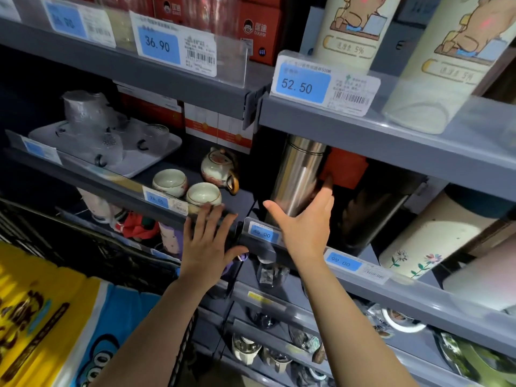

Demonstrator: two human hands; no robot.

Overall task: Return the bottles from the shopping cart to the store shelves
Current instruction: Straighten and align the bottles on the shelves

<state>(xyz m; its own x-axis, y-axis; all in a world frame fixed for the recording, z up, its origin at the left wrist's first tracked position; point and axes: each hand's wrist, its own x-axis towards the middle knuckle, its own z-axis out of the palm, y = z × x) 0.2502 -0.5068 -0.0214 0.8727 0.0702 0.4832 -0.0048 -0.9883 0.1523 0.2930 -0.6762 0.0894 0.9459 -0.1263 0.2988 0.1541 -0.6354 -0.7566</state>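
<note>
A tall stainless steel bottle (296, 177) stands upright on the middle grey shelf (418, 300), under the shelf above. My right hand (304, 222) is spread just in front of it, fingers straight, thumb out to the left, fingertips by the bottle's right side. It grips nothing. My left hand (208, 241) lies flat with straight fingers on the front edge of the neighbouring shelf (117, 191), near two small cups. A dark bottle (374, 216) stands to the right of the steel one. The black shopping cart (83, 247) is at the lower left.
Cream cartoon bottles (435, 65) stand on the top shelf behind a 52.50 price tag (324, 85). A floral cream bottle (427, 247) lies at the right. A teapot (220, 169), cups and a glass set on a tray (106, 143) fill the left shelf. Yellow and blue packaging (50, 325) lies in the cart.
</note>
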